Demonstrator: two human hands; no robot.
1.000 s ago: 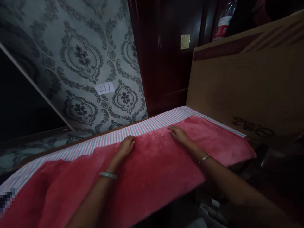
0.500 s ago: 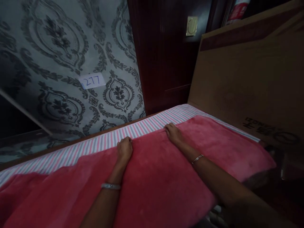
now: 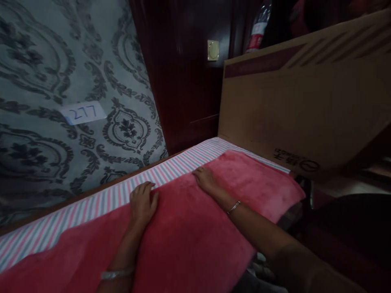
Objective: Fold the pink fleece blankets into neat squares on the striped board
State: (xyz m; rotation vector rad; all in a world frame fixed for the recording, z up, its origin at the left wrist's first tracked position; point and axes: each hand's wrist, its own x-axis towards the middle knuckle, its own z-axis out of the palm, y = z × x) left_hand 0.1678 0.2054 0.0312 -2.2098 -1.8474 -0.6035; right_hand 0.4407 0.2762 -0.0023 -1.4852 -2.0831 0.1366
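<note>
A red plush blanket (image 3: 195,228) lies over a striped sheet (image 3: 113,194) in pink, grey and white. At the blanket's far edge, my left hand (image 3: 143,203) rests with its thumb apart from the extended fingers; the fingertips reach onto the stripes. Farther right along that same edge, my right hand (image 3: 205,179) has its fingers curled over the blanket's border, gripping it. The undersides of both hands are hidden.
Behind the sheet stand a patterned wall with a paper label (image 3: 84,112) reading 277 and a dark red wooden panel (image 3: 186,73). A large cardboard box (image 3: 293,97) rises at the right, with a bottle (image 3: 258,30) behind its top edge.
My left hand has loosened from the blanket's edge, its fingers extending and its thumb moving apart. My right hand stays at the edge. The view has turned to the right.
</note>
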